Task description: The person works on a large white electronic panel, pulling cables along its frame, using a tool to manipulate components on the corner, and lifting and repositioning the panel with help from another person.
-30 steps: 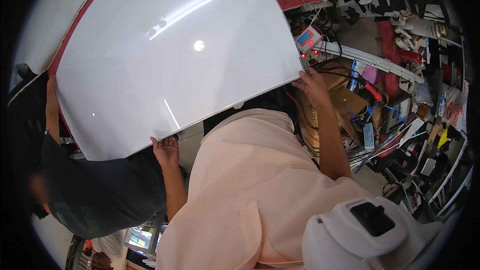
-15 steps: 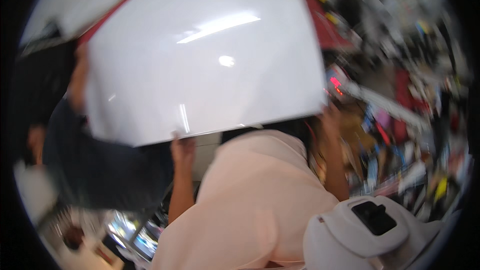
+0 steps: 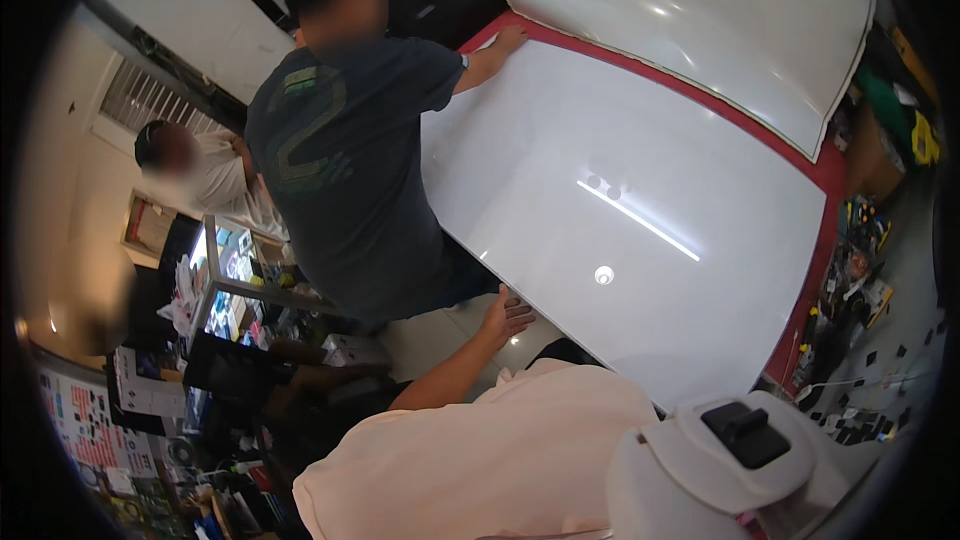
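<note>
A large glossy white board (image 3: 660,190) lies over a red surface (image 3: 740,120), its top reflecting a strip light. My left hand (image 3: 507,318) is at the board's near edge, fingers stretched out and apart; whether the fingertips touch the edge is hard to tell. My right hand is out of sight. On the left, a person in a dark T-shirt (image 3: 345,170) stands beside the board, one hand (image 3: 510,38) on its far-left corner.
A second white sheet (image 3: 690,20), curved, rests beyond the board. Loose items (image 3: 860,280) crowd the right side. A lit display case (image 3: 230,280) and a second person (image 3: 215,170) are at the left. Pale floor tiles (image 3: 440,340) show beside my left arm.
The view has swung and sharpened. Earlier both my hands were at the board's near edge; now the left is open beside it and the right has left view. More red surface shows around the board.
</note>
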### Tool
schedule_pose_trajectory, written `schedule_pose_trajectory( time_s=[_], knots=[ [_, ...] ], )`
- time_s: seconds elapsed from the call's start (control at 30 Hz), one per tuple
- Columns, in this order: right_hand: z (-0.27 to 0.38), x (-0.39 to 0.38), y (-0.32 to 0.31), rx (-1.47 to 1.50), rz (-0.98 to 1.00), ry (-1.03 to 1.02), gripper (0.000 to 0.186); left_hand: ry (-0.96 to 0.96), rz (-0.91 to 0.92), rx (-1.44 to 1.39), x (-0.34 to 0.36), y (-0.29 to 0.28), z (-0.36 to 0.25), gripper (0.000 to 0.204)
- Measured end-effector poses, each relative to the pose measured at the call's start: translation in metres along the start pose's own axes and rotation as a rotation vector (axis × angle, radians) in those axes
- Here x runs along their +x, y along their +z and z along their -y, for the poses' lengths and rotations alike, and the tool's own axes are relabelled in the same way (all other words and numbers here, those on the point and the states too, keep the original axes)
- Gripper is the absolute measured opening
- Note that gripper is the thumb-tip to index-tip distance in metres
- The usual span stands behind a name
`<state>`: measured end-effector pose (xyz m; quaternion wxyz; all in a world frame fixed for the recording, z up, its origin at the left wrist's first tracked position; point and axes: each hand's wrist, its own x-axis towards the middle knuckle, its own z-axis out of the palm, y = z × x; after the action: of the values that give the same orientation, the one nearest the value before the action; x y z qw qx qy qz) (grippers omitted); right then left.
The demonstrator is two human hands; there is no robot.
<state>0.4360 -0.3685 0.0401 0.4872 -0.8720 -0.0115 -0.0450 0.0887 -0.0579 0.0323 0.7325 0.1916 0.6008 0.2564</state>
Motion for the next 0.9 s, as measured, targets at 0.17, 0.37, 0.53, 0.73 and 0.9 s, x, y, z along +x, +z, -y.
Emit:
schedule_pose_trajectory(
  time_s=[0.17, 0.37, 0.53, 0.73, 0.9],
  knots=[
    [-0.014, 0.047, 0.040, -0.354, 0.045, -0.221, 0.034, 0.012, -0.070, 0.260, 0.003, -0.024, 0.023, 0.080],
    [0.010, 0.054, 0.053, -0.566, 0.129, -0.141, 0.041, 0.224, 0.069, 1.304, 0.017, -0.145, 0.096, 0.058],
    [-0.048, 0.083, 0.056, -0.350, 0.146, 0.026, 0.042, -0.172, 0.085, 1.548, 0.023, -0.142, 0.096, 0.046],
    [-0.030, 0.064, 0.077, -0.205, 0.175, 0.015, 0.042, -0.284, 0.199, 1.544, -0.029, -0.058, -0.009, 0.041],
    [0.027, 0.062, 0.063, -0.473, -0.022, -0.189, 0.042, 0.329, 0.273, 1.485, -0.047, 0.070, -0.085, 0.032]
  ],
)
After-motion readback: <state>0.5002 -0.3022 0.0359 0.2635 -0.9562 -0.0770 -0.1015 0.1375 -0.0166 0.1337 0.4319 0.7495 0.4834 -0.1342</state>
